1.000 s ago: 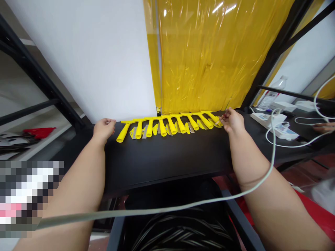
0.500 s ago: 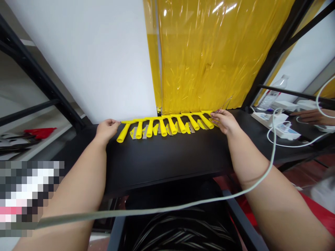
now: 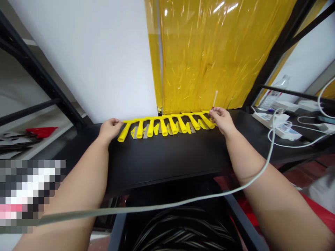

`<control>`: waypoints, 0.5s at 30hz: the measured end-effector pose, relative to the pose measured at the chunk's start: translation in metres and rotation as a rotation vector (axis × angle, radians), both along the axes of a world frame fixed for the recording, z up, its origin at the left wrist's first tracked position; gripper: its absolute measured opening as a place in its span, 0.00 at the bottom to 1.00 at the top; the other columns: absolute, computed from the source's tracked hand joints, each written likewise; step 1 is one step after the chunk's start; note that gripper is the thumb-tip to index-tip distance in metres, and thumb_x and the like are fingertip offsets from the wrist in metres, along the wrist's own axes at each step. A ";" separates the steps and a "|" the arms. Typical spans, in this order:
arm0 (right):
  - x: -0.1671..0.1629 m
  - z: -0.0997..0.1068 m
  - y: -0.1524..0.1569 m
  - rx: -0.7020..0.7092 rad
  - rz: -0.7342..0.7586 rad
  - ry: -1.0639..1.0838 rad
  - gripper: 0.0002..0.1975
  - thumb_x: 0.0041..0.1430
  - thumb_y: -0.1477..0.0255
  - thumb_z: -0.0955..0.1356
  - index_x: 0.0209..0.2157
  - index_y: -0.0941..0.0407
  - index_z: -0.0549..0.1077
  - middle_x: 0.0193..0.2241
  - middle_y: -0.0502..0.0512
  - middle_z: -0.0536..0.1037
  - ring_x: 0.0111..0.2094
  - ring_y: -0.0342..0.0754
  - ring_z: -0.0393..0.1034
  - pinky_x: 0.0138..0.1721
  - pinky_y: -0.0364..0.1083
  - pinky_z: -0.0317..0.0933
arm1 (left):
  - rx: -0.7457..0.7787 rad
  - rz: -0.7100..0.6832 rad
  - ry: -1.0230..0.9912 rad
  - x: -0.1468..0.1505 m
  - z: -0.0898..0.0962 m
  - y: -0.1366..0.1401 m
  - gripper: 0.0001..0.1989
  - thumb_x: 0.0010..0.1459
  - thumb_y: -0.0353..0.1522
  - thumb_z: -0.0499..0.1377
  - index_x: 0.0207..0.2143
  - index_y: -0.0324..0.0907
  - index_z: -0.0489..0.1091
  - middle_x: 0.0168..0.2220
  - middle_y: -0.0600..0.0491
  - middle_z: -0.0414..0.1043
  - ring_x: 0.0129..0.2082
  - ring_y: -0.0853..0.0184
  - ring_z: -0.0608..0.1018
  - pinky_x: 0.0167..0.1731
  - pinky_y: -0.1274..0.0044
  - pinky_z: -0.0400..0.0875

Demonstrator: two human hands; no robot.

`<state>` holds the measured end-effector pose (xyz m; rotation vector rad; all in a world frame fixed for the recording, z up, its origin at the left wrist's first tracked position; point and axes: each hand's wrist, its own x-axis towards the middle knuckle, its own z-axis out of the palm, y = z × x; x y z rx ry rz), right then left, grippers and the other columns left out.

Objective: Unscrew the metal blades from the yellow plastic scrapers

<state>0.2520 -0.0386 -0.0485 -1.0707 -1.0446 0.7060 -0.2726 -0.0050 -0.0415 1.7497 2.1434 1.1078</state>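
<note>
A row of yellow plastic T-shaped tools with hollow round handles [image 3: 164, 127] lies along the back of the black tabletop [image 3: 167, 157]. Metal blade-like pieces [image 3: 146, 133] show between the handles. At the row's left end, my left hand [image 3: 111, 128] is closed, fingertips pinched against the head of the leftmost yellow tool [image 3: 123, 133]. Beside the right end, my right hand [image 3: 222, 120] pinches a thin stick-like piece [image 3: 215, 99], pale at the top and dark red near the fingers. Its lower end is hidden by the fingers.
Behind the row stand a white panel [image 3: 91, 62] and a yellow plastic film curtain [image 3: 204, 55]. Power strips [image 3: 280, 127], cords and a clear bottle [image 3: 274, 92] are on the right. A pale cable [image 3: 183, 203] crosses low before me. Black rack posts [image 3: 52, 83] flank the workspace.
The thin piece in my right hand now points upright. My right hand has turned slightly and shifted left. Another person's hand at the far right has gone from view. The row stays put.
</note>
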 end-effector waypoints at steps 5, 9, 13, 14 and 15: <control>0.006 0.002 0.003 0.179 -0.066 0.111 0.11 0.52 0.66 0.77 0.30 0.57 0.76 0.24 0.48 0.72 0.20 0.37 0.57 0.20 0.38 0.55 | -0.016 0.001 -0.005 0.003 0.003 -0.003 0.14 0.54 0.42 0.61 0.38 0.43 0.77 0.33 0.51 0.78 0.33 0.61 0.77 0.31 0.73 0.67; 0.014 0.005 0.006 0.243 -0.137 0.240 0.15 0.51 0.65 0.78 0.27 0.55 0.71 0.26 0.48 0.70 0.22 0.38 0.60 0.22 0.38 0.58 | -0.018 0.007 -0.011 0.004 0.003 -0.004 0.14 0.54 0.42 0.61 0.37 0.43 0.77 0.34 0.51 0.79 0.33 0.61 0.77 0.31 0.73 0.68; 0.028 0.005 0.010 0.226 -0.178 0.384 0.10 0.58 0.64 0.72 0.33 0.52 0.70 0.26 0.47 0.68 0.24 0.41 0.65 0.23 0.40 0.63 | -0.021 0.016 -0.025 0.002 0.003 -0.003 0.14 0.53 0.41 0.62 0.38 0.43 0.77 0.35 0.51 0.79 0.35 0.60 0.78 0.33 0.73 0.69; 0.032 0.005 0.012 0.202 -0.193 0.396 0.07 0.60 0.65 0.70 0.36 0.52 0.70 0.26 0.46 0.67 0.22 0.41 0.62 0.21 0.40 0.60 | -0.021 0.015 -0.025 0.002 0.003 -0.002 0.14 0.53 0.41 0.62 0.38 0.43 0.78 0.35 0.50 0.79 0.35 0.60 0.78 0.33 0.72 0.69; 0.037 0.004 0.014 0.172 -0.221 0.383 0.06 0.62 0.65 0.68 0.38 0.52 0.69 0.25 0.46 0.65 0.20 0.40 0.58 0.19 0.40 0.56 | -0.020 0.014 -0.024 0.001 0.003 -0.002 0.14 0.53 0.41 0.62 0.38 0.43 0.78 0.35 0.50 0.79 0.35 0.60 0.78 0.34 0.72 0.69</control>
